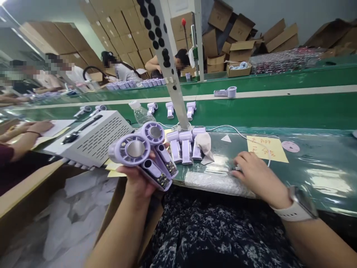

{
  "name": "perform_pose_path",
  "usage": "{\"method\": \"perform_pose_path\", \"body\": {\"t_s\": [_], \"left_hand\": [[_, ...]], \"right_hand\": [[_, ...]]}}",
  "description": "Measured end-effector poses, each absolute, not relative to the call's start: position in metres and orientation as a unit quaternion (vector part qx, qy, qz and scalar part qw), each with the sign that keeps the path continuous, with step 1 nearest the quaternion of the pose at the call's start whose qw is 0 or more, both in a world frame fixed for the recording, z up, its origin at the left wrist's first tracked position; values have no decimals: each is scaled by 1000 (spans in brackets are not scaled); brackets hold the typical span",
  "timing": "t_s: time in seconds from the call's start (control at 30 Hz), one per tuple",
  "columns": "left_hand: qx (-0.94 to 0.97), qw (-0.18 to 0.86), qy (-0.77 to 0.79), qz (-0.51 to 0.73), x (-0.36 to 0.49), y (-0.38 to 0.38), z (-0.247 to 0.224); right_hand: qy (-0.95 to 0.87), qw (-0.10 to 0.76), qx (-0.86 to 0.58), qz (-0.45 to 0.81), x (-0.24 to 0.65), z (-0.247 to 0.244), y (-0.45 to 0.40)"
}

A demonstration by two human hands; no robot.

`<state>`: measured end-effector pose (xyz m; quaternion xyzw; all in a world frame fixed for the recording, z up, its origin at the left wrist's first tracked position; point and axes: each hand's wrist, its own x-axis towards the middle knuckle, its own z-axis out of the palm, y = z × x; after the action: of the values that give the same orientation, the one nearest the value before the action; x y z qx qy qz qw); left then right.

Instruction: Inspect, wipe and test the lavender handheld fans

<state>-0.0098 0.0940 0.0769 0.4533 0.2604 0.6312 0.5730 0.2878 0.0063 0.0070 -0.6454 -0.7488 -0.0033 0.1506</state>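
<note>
Two purple handheld fans [134, 150] with open handles showing circuit boards are gripped in my left hand [138, 182], raised over the bench edge. My right hand [253, 175], with a watch on its wrist, rests on the green bench top with curled fingers around the end of a small dark item, too small to name, near a white cable [237, 131]. Between my hands, several purple fans [186, 147] lie side by side, with a grey cloth [205, 147] against them. A bubble-wrap roll [214, 181] lies along the front edge.
A white slotted metal box [97, 137] and a plastic bottle [141, 113] stand left. A carton of plastic bags [75, 208] sits lower left. A metal post [170, 70] rises ahead. More fans [225, 92] lie on the green conveyor [264, 109]. People work beyond and at left.
</note>
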Motion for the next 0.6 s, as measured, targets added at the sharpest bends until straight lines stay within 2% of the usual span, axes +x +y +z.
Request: {"method": "perform_pose_path", "body": {"t_s": [0.07,0.13,0.27,0.33,0.43,0.6], "left_hand": [[437,577,237,648,3,91,76],[421,600,230,640,16,88,75],[388,657,223,607,40,84,72],[375,670,230,598,51,83,69],[366,678,226,597,65,79,65],[380,693,201,579,73,73,58]], "right_hand": [[-748,153,-646,-20,294,7,2],[-740,190,-644,36,288,13,-2],[-688,296,-571,336,242,38,-15],[-663,340,-518,420,219,47,-18],[-640,400,-488,438,203,52,-16],[-603,430,-476,475,198,44,-16]]}}
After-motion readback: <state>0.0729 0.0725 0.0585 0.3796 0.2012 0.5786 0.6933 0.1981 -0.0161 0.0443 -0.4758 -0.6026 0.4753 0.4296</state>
